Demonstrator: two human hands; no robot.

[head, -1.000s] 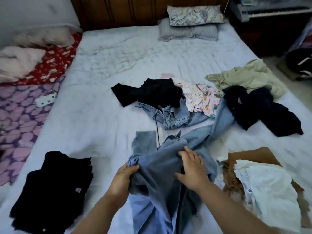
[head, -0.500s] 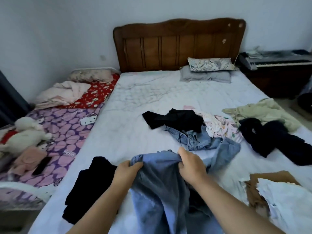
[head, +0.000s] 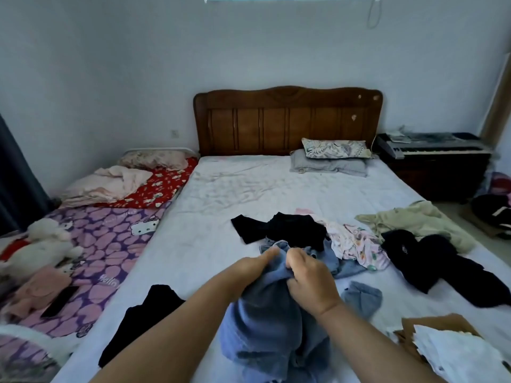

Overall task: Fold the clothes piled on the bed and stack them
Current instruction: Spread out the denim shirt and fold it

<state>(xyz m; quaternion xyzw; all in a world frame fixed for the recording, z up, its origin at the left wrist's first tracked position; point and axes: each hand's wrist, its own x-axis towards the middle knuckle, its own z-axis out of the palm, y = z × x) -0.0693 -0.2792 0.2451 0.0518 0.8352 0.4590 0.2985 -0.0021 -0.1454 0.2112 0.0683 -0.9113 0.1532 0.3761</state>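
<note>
A pair of light blue jeans (head: 265,327) hangs bunched in front of me, lifted off the white bed (head: 249,194). My left hand (head: 251,272) and my right hand (head: 309,280) both grip its upper edge, close together. Behind them lies the unfolded pile: a black top (head: 287,228), other denim (head: 343,264), a floral pink garment (head: 356,241), a pale green garment (head: 414,219) and a dark garment (head: 437,261). A folded black stack (head: 143,319) sits at the near left, and a white garment on brown cloth (head: 456,352) at the near right.
Two pillows (head: 331,156) lie by the wooden headboard (head: 287,120). A lower bed with a purple heart sheet (head: 105,244), a plush toy (head: 41,244) and a phone (head: 59,301) adjoins on the left. A keyboard (head: 428,145) stands on a cabinet at the right.
The view has tilted up to take in the headboard and wall. My hands have raised the jeans and come closer together on their top edge.
</note>
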